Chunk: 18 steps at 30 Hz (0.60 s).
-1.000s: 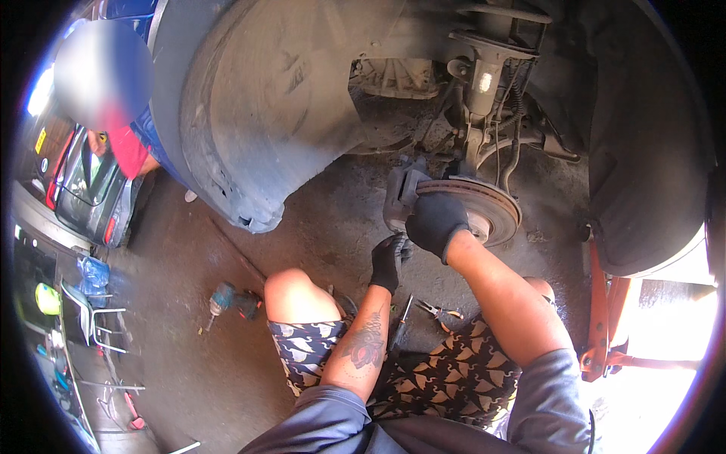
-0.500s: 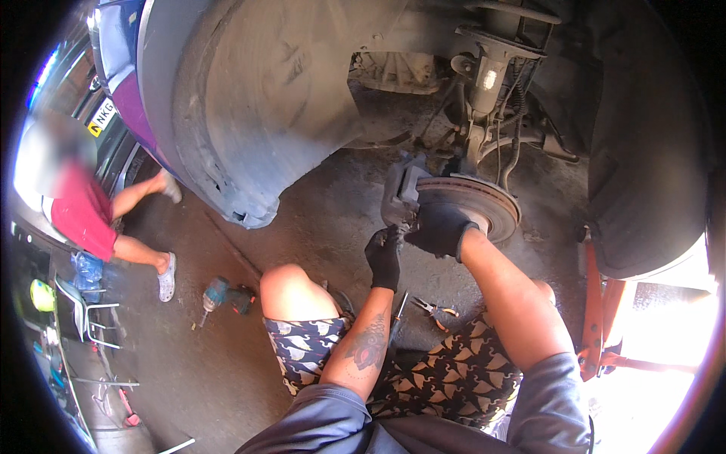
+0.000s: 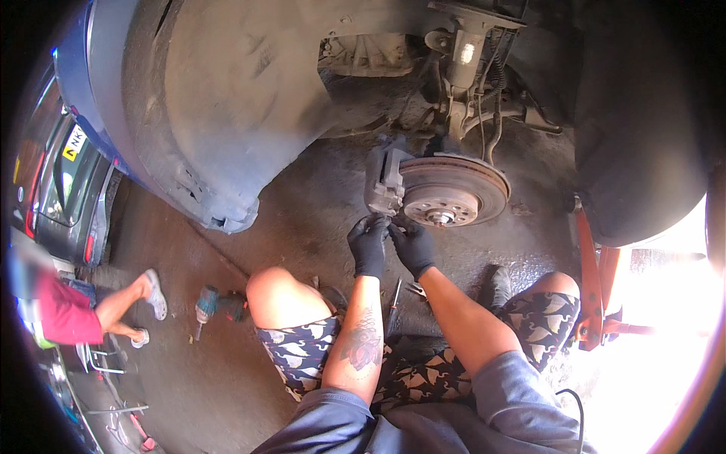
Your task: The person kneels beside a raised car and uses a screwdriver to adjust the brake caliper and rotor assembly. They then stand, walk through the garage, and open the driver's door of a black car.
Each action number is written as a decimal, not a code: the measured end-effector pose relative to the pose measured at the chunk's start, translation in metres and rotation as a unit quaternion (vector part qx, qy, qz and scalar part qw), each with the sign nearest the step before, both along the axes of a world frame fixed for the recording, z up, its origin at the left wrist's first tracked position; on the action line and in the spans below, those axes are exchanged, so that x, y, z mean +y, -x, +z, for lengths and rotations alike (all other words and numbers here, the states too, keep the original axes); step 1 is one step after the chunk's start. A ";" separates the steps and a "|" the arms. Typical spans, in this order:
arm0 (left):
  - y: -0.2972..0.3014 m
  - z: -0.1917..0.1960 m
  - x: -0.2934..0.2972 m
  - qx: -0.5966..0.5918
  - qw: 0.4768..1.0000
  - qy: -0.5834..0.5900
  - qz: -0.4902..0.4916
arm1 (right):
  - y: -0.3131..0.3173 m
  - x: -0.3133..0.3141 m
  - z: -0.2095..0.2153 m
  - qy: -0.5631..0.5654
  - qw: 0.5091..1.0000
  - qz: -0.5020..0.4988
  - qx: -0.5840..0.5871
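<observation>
Both my hands wear black gloves and meet just below the brake caliper [image 3: 384,181]. The fingers of my left hand [image 3: 369,246] are pinched together under the caliper's lower end. Close beside it, my right hand [image 3: 413,246] is closed too, its fingertips nearly touching the left ones. Whatever lies between the fingers is too small and covered to name. Right of the caliper is the rusty-edged brake disc [image 3: 495,188], its hub [image 3: 441,212] facing me. Above the disc, the strut [image 3: 465,68] rises into the wheel arch.
Between my knees lie a screwdriver [image 3: 395,295] and partly hidden pliers [image 3: 416,289]. A teal cordless impact driver [image 3: 208,304] rests on the floor to the left. An orange-red stand or jack [image 3: 591,280] is at the right. Another person [image 3: 72,310] is at far left, near a dark car [image 3: 72,189].
My right hand has come away from the disc's face toward my left hand, uncovering the hub. The view has shifted somewhat. The other person at left has changed position.
</observation>
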<state>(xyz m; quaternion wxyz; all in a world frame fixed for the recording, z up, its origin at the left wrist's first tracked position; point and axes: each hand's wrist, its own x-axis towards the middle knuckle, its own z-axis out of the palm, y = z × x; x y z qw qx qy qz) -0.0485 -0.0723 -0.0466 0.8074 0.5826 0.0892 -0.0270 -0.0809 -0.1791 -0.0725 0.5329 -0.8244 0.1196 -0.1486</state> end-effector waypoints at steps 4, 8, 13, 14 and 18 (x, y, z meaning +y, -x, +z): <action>-0.002 0.008 -0.001 0.025 0.998 0.044 -0.025 | -0.007 0.006 -0.009 -0.149 0.988 -0.041 0.012; -0.001 0.005 0.002 0.022 0.998 0.035 -0.046 | -0.016 0.011 -0.018 -0.096 0.992 -0.083 -0.002; -0.001 0.010 0.009 -0.008 0.999 -0.042 -0.027 | -0.013 0.016 0.008 0.138 0.985 -0.091 -0.046; 0.000 0.013 0.007 -0.052 0.990 -0.130 -0.016 | -0.013 0.013 0.008 0.152 0.983 -0.080 -0.071; 0.013 0.048 -0.013 -0.290 0.901 -0.315 0.063 | -0.010 0.002 0.007 0.197 0.978 -0.042 -0.059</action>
